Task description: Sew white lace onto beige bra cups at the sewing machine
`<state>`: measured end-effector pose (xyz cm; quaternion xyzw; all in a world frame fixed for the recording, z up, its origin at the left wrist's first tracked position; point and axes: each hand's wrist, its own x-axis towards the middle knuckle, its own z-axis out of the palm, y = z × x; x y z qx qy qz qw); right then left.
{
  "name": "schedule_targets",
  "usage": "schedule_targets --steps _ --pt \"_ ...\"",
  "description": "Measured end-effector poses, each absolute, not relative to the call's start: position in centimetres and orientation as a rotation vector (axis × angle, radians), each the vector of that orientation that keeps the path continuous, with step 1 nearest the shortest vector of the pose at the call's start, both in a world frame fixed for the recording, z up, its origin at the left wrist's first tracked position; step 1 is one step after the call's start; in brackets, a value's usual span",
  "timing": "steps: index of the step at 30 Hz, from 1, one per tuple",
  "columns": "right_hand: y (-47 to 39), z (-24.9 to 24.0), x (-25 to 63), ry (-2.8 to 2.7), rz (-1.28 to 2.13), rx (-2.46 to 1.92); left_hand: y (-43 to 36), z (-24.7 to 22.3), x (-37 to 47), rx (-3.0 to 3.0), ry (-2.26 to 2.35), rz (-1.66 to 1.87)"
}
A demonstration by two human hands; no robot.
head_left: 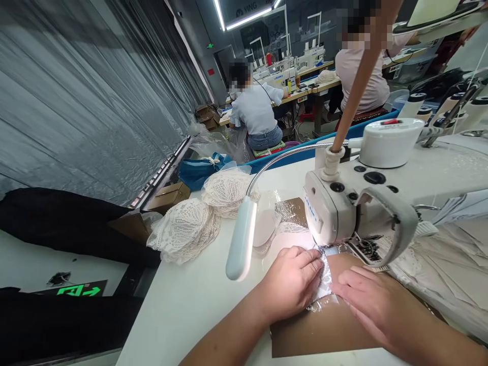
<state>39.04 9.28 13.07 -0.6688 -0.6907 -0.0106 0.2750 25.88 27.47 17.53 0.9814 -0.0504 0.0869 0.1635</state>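
Observation:
A white lace piece [325, 278] lies under the head of a white sewing machine [330, 208], on a brown plate [305, 333]. My left hand [292, 279] is closed over the lace's left side, its bent fingers pressed together close to the needle area. On the other side, my right hand [371, 297] has its fingers bent, with the tips pinching the lace's right edge. The needle itself is hidden behind the machine head and my fingers. A lit lamp [241, 239] on a bendy metal neck hangs left of my left hand.
Stacks of round lace pieces [186, 229] sit on the white table [190, 305], with smooth pale pads [265, 226] nearer the machine. Beige fabric [450, 269] is heaped at right. Thread cones [414, 107] stand behind the machine. Two people sit at sewing tables farther off.

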Motion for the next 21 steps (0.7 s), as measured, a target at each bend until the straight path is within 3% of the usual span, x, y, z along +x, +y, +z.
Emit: schedule_targets --steps 21 --pt "9.9 14.2 39.6 -1.788 -0.067 -1.875 26.8 16.6 25.5 2.804 -0.097 0.245"
